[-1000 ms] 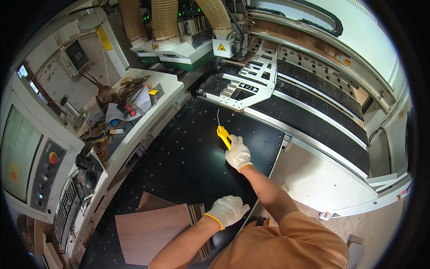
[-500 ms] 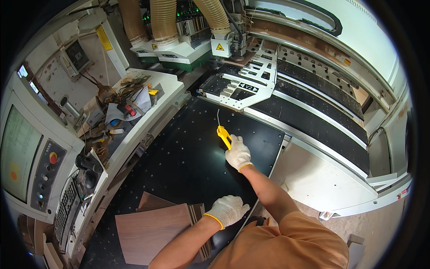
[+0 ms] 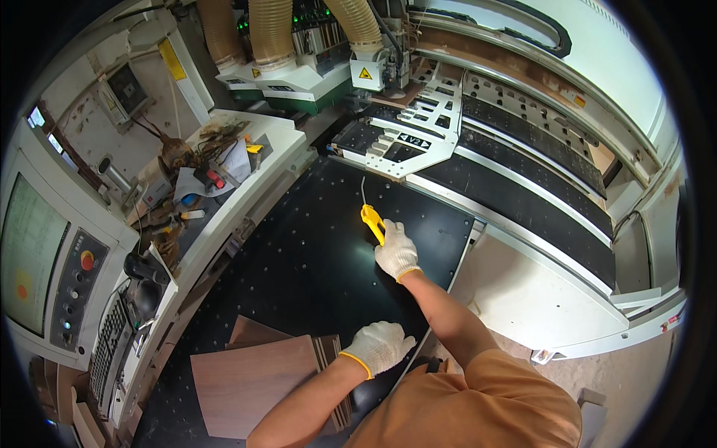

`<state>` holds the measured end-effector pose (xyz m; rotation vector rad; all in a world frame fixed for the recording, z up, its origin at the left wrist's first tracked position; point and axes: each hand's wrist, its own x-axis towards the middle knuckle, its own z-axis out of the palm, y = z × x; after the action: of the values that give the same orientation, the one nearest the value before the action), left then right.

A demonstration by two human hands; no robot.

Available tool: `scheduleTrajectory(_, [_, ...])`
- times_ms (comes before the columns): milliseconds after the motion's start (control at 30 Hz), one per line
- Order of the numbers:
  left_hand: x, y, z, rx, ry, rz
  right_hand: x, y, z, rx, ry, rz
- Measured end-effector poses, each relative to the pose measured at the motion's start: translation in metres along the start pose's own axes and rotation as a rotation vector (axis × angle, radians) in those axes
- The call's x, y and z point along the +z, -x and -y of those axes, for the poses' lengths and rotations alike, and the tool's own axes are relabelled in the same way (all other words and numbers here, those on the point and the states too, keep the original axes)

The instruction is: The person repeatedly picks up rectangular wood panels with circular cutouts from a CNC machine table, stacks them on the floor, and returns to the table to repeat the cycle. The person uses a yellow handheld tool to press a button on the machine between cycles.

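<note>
My right hand (image 3: 396, 251), in a white glove with a yellow cuff, grips a yellow air-blow gun (image 3: 372, 221) whose thin metal nozzle points up over the black perforated machine table (image 3: 299, 261). My left hand (image 3: 379, 345), gloved the same way, rests fingers-closed on the table's near edge, just right of a stack of brown wood panels (image 3: 254, 381). It holds nothing that I can see.
A white slotted machine head (image 3: 407, 138) with flexible dust hoses (image 3: 270, 30) stands at the table's far end. A cluttered white side shelf (image 3: 224, 164) runs along the left. A control panel with screen and red button (image 3: 78, 276) sits at far left.
</note>
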<state>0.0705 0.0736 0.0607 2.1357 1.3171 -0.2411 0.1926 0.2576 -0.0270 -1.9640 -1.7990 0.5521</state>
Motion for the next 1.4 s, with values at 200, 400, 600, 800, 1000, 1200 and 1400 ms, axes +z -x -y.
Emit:
scheduleTrajectory(200, [-0.001, 0.0003, -0.0005, -0.008, 0.003, 0.01, 0.003, -0.0013, -0.0014, 0.001, 0.024, 0.0])
scheduleTrajectory(400, [-0.0046, 0.0007, -0.0021, -0.017, 0.011, 0.027, 0.0021, -0.0019, -0.0012, 0.004, 0.013, 0.026])
scheduleTrajectory(600, [-0.0065, 0.0021, -0.004, -0.021, -0.012, 0.033, 0.0002, -0.0003, 0.0003, 0.002, 0.008, 0.034])
scheduleTrajectory(800, [-0.0058, 0.0021, -0.0036, -0.005, -0.003, 0.025, -0.0001, 0.0001, 0.0005, 0.0, 0.006, 0.034])
scheduleTrajectory(1000, [-0.0051, 0.0019, -0.003, 0.0, 0.0, 0.023, -0.0004, 0.0008, 0.0007, 0.001, -0.004, 0.031])
scheduleTrajectory(1200, [-0.0046, 0.0016, -0.0026, -0.006, 0.008, 0.022, 0.0014, -0.0004, -0.0003, 0.002, -0.003, 0.039])
scheduleTrajectory(1400, [-0.0042, 0.0027, -0.0022, 0.011, 0.007, 0.001, 0.0003, -0.0008, -0.0007, -0.003, -0.005, 0.03])
